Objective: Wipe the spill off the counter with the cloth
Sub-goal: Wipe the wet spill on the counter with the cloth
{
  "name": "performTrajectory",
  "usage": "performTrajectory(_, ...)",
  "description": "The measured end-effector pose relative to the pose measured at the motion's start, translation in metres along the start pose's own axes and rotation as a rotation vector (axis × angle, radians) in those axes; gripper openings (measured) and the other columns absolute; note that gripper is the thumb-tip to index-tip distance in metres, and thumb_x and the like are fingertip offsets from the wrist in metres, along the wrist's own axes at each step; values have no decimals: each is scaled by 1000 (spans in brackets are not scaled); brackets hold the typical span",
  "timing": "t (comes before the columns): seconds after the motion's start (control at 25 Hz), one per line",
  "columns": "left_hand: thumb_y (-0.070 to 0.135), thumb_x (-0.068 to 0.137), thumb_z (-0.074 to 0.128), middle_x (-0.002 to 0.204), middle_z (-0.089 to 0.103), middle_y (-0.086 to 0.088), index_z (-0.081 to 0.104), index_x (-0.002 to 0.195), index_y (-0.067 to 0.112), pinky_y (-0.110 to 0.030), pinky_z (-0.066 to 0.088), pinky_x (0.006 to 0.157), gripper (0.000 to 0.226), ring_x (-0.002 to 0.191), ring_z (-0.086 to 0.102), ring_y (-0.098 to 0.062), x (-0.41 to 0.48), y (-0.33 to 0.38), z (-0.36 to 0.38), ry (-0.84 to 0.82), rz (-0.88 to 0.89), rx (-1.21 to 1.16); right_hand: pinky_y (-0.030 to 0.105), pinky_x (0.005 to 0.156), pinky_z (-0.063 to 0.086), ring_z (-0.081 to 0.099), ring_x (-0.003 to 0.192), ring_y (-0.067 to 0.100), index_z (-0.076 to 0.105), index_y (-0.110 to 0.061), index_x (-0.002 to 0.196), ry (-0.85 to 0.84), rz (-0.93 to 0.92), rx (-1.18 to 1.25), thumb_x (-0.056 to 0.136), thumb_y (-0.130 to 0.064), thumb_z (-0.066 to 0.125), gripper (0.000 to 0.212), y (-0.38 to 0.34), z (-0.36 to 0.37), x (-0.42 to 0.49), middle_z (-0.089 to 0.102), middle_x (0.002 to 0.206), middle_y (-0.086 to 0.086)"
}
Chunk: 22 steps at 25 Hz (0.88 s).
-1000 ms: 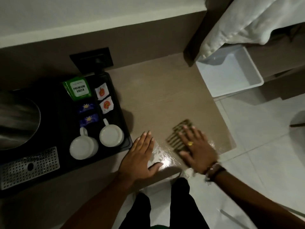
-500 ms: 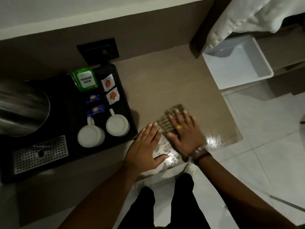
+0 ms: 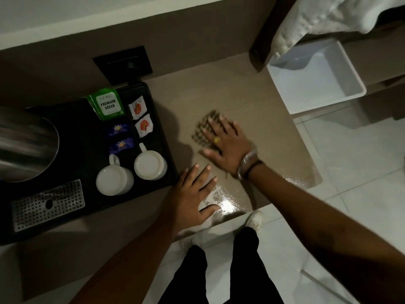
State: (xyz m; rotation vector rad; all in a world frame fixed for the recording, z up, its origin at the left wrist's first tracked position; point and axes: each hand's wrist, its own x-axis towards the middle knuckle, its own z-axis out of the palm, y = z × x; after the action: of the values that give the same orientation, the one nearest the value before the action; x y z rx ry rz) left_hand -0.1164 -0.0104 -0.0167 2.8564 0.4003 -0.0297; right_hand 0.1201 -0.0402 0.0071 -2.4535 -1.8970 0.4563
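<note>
A small dark checked cloth (image 3: 202, 129) lies flat on the wooden counter (image 3: 221, 93), mostly covered by my right hand (image 3: 225, 143), which presses on it with fingers spread. A glossy wet spill (image 3: 225, 202) shines near the counter's front edge, with more wetness towards the right corner (image 3: 300, 179). My left hand (image 3: 192, 194) rests flat on the counter beside the spill, fingers apart, holding nothing.
A black tray (image 3: 163, 137) at the left holds two white cups (image 3: 150, 164), tea sachets (image 3: 106, 104) and a steel kettle (image 3: 24, 143). A white bin (image 3: 315, 77) stands on the tiled floor at the right, under a hanging white towel (image 3: 328, 16). My legs stand below the counter edge.
My right hand has slid the cloth away from the front edge, up and leftward across the counter. My left hand has stayed flat in place.
</note>
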Motion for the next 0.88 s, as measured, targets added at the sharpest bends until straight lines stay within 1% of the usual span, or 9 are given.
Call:
performTrajectory(0.08, 71, 94, 45, 166, 29, -10, 43, 152, 23, -57, 24, 118, 76, 151, 23, -38, 2, 0, 0, 2, -4, 18, 54, 123, 15, 12, 156, 27, 20, -39, 158, -7, 20, -18, 94, -76, 7, 75, 20, 12, -67, 15, 169, -6)
performTrajectory(0.16, 72, 95, 42, 167, 27, -9, 41, 153, 26, -56, 24, 118, 75, 152, 22, -37, 3, 0, -1, -10, 1, 24, 53, 123, 16, 13, 156, 27, 20, -38, 158, 22, 160, -10, 92, -77, 6, 77, 66, 5, -92, 16, 169, -5)
performTrajectory(0.32, 72, 93, 48, 167, 27, -7, 43, 152, 28, -53, 21, 121, 74, 152, 22, -36, 6, -3, 1, 12, -4, -57, 50, 124, 6, 3, 157, 28, 13, -36, 160, 125, 427, 122, 85, -85, 1, 90, 107, -38, 14, 8, 170, -1)
performTrajectory(0.4, 71, 92, 49, 167, 27, -7, 44, 150, 28, -51, 20, 121, 73, 152, 22, -36, 5, -3, 0, 9, -6, -94, 52, 125, 4, 2, 157, 29, 16, -31, 160, 111, 373, 150, 80, -90, 5, 101, 79, -45, 75, 6, 170, 1)
performTrajectory(0.48, 70, 91, 50, 165, 30, -9, 48, 148, 28, -52, 21, 120, 71, 151, 23, -38, 7, -2, -2, 1, -3, -92, 53, 125, 5, 1, 157, 30, 16, -29, 161, 55, 200, 83, 82, -88, 13, 98, 34, -37, 94, 5, 171, 2)
performTrajectory(0.56, 66, 89, 55, 161, 37, -13, 55, 144, 25, -55, 24, 118, 68, 147, 30, -41, 6, 2, -5, 19, 1, -87, 54, 125, 7, 3, 157, 29, 18, -29, 161, 25, 23, 12, 89, -78, 19, 87, 0, -19, 61, 8, 170, 2)
performTrajectory(0.64, 63, 89, 58, 155, 45, -17, 63, 136, 22, -58, 29, 115, 63, 141, 40, -45, 5, 3, -7, 44, 32, -69, 51, 125, 7, 7, 157, 29, 25, -27, 159, 58, -54, 20, 94, -70, 21, 78, -9, 1, -2, 14, 169, 3)
performTrajectory(0.76, 60, 93, 55, 151, 49, -18, 64, 132, 21, -56, 32, 113, 56, 135, 47, -44, 1, 1, -7, 46, 88, -56, 52, 124, 16, 8, 156, 29, 26, -27, 158, 7, -91, -34, 97, -68, 20, 74, 16, 22, -105, 15, 169, 3)
performTrajectory(0.88, 61, 92, 56, 152, 48, -16, 60, 135, 23, -52, 31, 113, 58, 139, 42, -38, -2, 3, -13, -3, 81, -51, 56, 122, 21, 5, 156, 30, 16, -26, 160, -4, 73, -24, 94, -72, 23, 81, 56, 16, -147, 6, 169, 8)
